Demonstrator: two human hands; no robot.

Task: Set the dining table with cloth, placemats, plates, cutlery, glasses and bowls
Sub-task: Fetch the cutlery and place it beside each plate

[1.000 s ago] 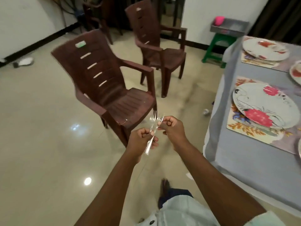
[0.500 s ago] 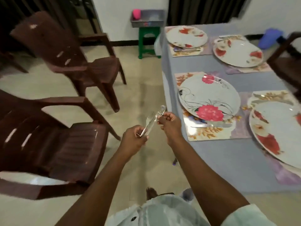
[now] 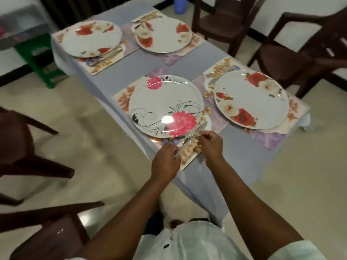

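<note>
I see shiny metal forks (image 3: 189, 138) at frame centre, over the near rim of the pink-flower white plate (image 3: 166, 106); left hand (image 3: 165, 162) grips the handles, right hand (image 3: 211, 145) pinches near the tines. Bench w/ grey-blue cloth (image 3: 187, 66) beneath.

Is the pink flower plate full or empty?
Empty. The plate shows only its flower pattern and glare; both hands hold forks at its near edge.

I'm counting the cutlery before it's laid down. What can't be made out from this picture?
- Forks, head view: how many; blurred and overlapping, handles hidden inside the left hand.
- Right hand: which piece its fingertips pinch; too small, blurred.
- Placemat under the pink-flower plate: mostly hidden by plate and hands.
</note>
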